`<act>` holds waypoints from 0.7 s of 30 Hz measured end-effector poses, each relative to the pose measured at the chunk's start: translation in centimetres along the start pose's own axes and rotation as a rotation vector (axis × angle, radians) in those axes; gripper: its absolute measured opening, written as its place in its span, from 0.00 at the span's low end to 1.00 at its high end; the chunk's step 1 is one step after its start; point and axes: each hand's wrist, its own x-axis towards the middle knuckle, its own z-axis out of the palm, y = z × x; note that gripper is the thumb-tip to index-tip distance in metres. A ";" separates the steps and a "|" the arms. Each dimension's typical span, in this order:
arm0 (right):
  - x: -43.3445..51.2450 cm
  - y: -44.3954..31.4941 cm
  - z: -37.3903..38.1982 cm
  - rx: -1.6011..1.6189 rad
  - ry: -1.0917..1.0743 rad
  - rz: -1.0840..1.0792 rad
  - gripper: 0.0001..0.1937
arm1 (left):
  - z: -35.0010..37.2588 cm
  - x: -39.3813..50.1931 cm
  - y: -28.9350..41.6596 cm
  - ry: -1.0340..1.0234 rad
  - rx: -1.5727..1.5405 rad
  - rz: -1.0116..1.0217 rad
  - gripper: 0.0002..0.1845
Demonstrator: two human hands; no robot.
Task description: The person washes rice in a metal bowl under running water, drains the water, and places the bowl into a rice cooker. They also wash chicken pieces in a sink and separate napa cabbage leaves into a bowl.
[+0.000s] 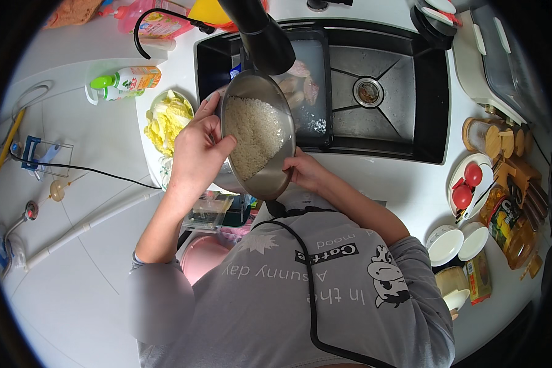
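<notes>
Both my hands hold a metal pot [283, 142] tilted beneath the black faucet [269, 46], above the near left rim of the sink. Wet white rice [255, 133] lies banked across its inside. My left hand [200, 142] grips the left rim, its thumb over the edge and its fingers along the outer wall. On the near right side, my right hand [303, 170] holds the rim. Behind the pot, a dark rectangular tub [322, 87] stands in the sink, with raw meat pieces [309, 89] in cloudy water.
The black sink [430, 92] has a round drain [368, 92] at right. Cabbage leaves [169, 122] fill a bowl at left, near a spray bottle [133, 79]. Along the right counter are a plate with tomatoes [462, 197], white bowls [444, 245], an oil bottle [517, 246] and wooden-lidded jars [480, 137].
</notes>
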 end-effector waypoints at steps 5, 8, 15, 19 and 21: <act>-0.3 -0.4 0.3 -0.015 -0.016 0.016 0.32 | 0.2 0.1 -0.2 0.025 0.041 0.036 0.14; -0.2 -0.3 0.1 -0.018 -0.023 0.019 0.32 | 0.2 0.1 0.2 0.014 0.021 0.002 0.14; -0.1 -0.3 0.1 -0.012 -0.053 0.035 0.32 | 0.3 0.0 0.1 0.027 0.044 0.024 0.13; -0.1 -0.3 0.1 -0.016 -0.061 0.036 0.32 | 0.4 0.0 0.6 0.031 0.043 0.015 0.13; 0.0 -0.2 -0.1 -0.012 -0.067 0.036 0.32 | 0.4 0.0 0.5 0.032 0.040 0.016 0.13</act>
